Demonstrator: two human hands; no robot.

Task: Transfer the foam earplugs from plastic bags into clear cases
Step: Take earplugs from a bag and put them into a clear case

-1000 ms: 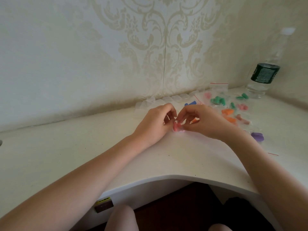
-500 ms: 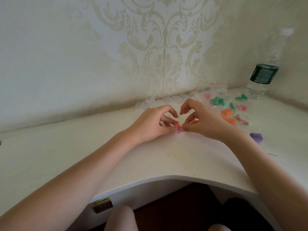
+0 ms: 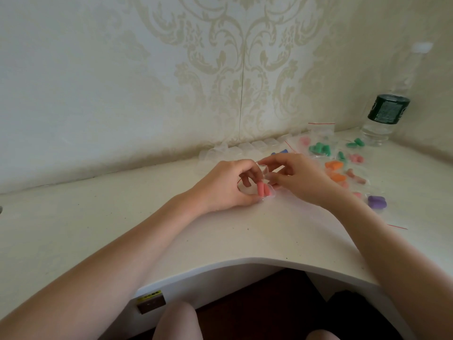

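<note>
2 pink earplugs (image 3: 263,190) stand side by side in the middle of the desk (image 3: 257,231), inside something clear. It may be a bag or a small clear case (image 3: 266,176); it is too see-through to tell which. The clear thing sits between both hands, down on the desk top.

The left hand (image 3: 225,186) has its fingers curled in. Its thumb and fingertips pinch the clear thing on the left side, just beside the pink earplugs. The right hand (image 3: 300,179) also has bent fingers. Its first finger and thumb pinch the top edge of the clear thing from the right. Both hands touch it, and both wrists rest low on the desk.

Behind the hands, a row of clear cases (image 3: 247,147) lies along the wall (image 3: 147,82). A blue earplug (image 3: 282,152) peeks out just past the right hand.

To the right lie more small bags (image 3: 321,131) with red strips, spread flat on the desk. In them are green earplugs (image 3: 320,149), orange earplugs (image 3: 334,165), more pink ones (image 3: 355,158) and a purple pair (image 3: 377,201) closest to the right arm.

A water bottle (image 3: 387,111) with a dark green label stands in the far right corner, well apart from the hands.

Under the desk edge is a small yellow and brown sticker (image 3: 150,300), and 2 knees (image 3: 177,320) show at the bottom.
</note>
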